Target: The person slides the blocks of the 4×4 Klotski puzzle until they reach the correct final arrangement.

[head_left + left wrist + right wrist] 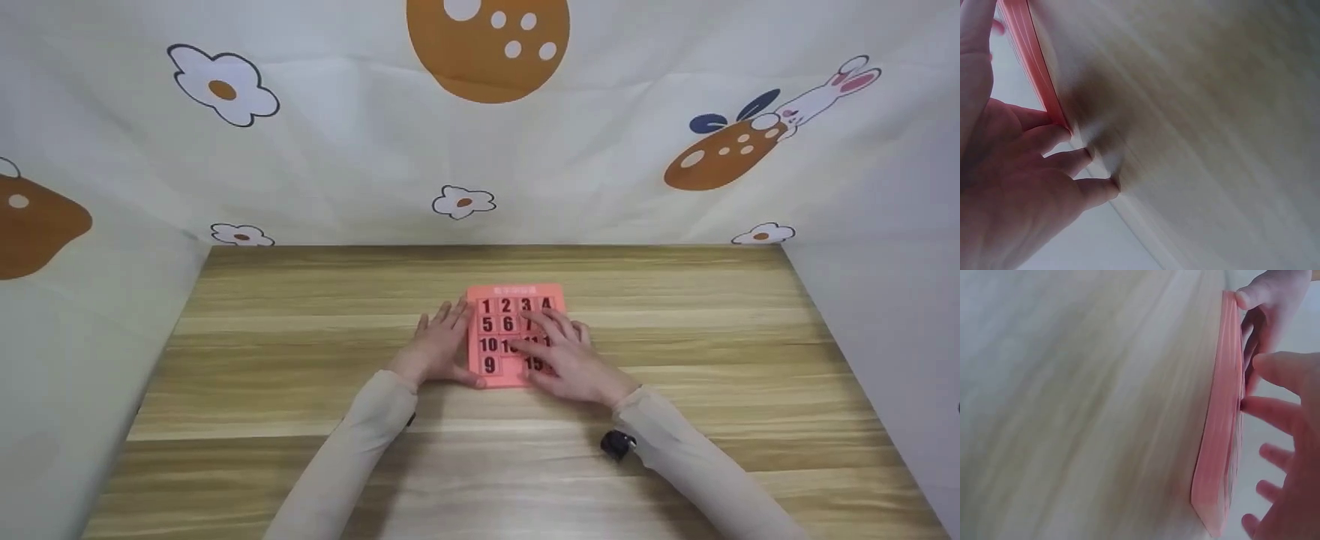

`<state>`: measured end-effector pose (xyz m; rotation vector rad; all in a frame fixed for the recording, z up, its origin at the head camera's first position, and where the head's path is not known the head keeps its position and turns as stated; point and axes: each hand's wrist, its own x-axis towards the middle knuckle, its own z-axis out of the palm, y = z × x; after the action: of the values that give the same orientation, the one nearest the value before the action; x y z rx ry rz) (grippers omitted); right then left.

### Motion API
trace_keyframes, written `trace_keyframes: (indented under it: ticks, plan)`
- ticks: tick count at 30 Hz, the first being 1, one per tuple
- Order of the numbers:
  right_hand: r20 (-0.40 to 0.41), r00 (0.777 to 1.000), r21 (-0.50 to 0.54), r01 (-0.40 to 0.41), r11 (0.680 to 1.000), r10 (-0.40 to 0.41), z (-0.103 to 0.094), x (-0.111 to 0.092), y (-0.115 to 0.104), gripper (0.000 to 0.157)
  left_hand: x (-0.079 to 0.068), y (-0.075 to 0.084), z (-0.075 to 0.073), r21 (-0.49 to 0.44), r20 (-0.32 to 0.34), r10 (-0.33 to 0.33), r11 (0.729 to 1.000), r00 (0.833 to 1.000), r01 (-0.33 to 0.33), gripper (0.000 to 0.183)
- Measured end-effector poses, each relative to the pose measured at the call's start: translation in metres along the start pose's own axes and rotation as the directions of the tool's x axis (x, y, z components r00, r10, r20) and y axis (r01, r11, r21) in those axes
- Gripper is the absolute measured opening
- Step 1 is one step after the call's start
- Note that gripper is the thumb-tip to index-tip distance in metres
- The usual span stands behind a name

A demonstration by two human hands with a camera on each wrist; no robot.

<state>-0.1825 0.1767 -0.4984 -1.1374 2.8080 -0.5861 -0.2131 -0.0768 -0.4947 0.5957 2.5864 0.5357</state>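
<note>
A pink sliding number puzzle (514, 290) lies flat on the wooden table. Its top rows read 1 2 3 4 and 5 6 7, with the tile after 7 covered. Below come 10, a partly covered tile, 11 and another partly covered one. The bottom row shows 9, a bare gap, then 15. Along the puzzle's left edge rests my left hand (437, 349), fingers spread and the thumb at the near-left corner. Over the right side lies my right hand (574, 364), a fingertip touching the partly covered third-row tile; its other fingers are extended.
Wood-grain table (300, 315) surrounds the puzzle. Pale cloth (360, 135) printed with flowers and orange shapes hangs behind and at the sides. A black device (617, 445) sits at the right wrist.
</note>
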Motion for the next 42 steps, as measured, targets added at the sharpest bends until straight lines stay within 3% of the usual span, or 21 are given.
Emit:
trace_keyframes:
  ticks: [4,8,13,19,26,28,33,35,42]
  plan:
    - [0.011,0.999,0.031,0.046,0.998,-0.046,-0.001,-0.006,-0.002,0.038,-0.001,0.000,0.000,-0.003,0.001,-0.004,1.000,1.000,0.004,0.128]
    - [0.022,0.999,0.036,0.037,0.999,-0.038,-0.002,-0.007,-0.006,0.044,-0.002,0.000,-0.001,-0.011,-0.005,0.000,1.000,1.000,0.000,0.128]
    - [0.045,0.999,-0.002,-0.010,1.000,0.010,0.002,0.005,-0.012,0.050,-0.003,0.000,-0.001,-0.007,-0.008,0.007,1.000,1.000,-0.007,0.127]
    - [0.080,0.997,-0.067,0.002,0.998,0.003,0.006,0.019,-0.017,0.048,-0.001,0.000,0.000,0.001,-0.010,0.015,1.000,1.000,-0.015,0.125]
    - [-0.059,0.996,-0.024,-0.073,0.997,0.072,0.002,0.011,-0.007,0.032,0.001,0.000,0.001,0.000,0.004,-0.006,1.000,1.000,0.006,0.127]
    - [-0.055,0.997,-0.014,-0.052,0.999,0.051,0.002,0.007,-0.005,0.034,0.000,0.000,0.001,-0.005,0.005,-0.016,1.000,1.000,0.016,0.127]
    - [0.047,0.995,0.002,0.082,0.997,-0.082,0.003,0.004,-0.007,0.040,0.000,0.000,0.001,-0.014,0.008,-0.019,1.000,1.000,0.019,0.127]
    - [0.069,0.993,-0.012,0.092,0.996,-0.091,0.003,0.005,-0.010,0.038,0.000,0.000,0.001,-0.010,0.012,-0.011,1.000,1.000,0.011,0.127]
    - [0.053,0.998,-0.090,-0.028,0.996,0.033,0.005,0.014,-0.012,0.042,0.001,0.000,0.002,0.013,0.010,0.000,1.000,1.000,-0.001,0.127]
